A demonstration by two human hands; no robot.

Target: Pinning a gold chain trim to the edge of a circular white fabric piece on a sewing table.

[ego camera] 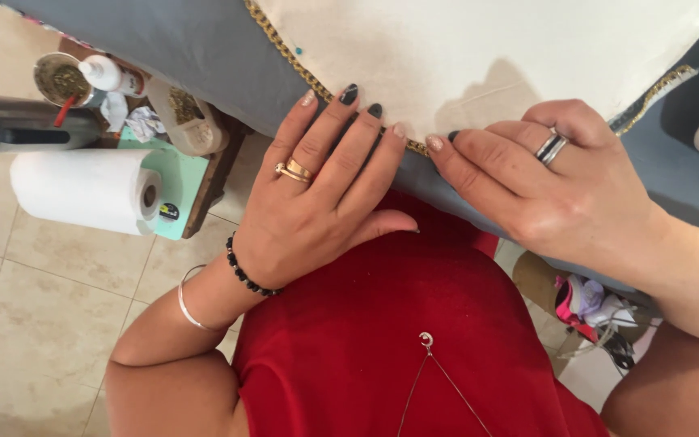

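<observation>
Clearly, both hands are lying flat with fingers stretched out, gripping nothing, pressing along the gold chain trim (301, 69) where the cream cloth (479, 48) is meeting the grey cloth (163, 48). The left hand (317, 194) and the right hand (552, 182) are sitting side by side, fingertips nearly touching on that trim. Left of the trim, a paper towel roll (82, 190) is resting on a small green stand (184, 182).
</observation>
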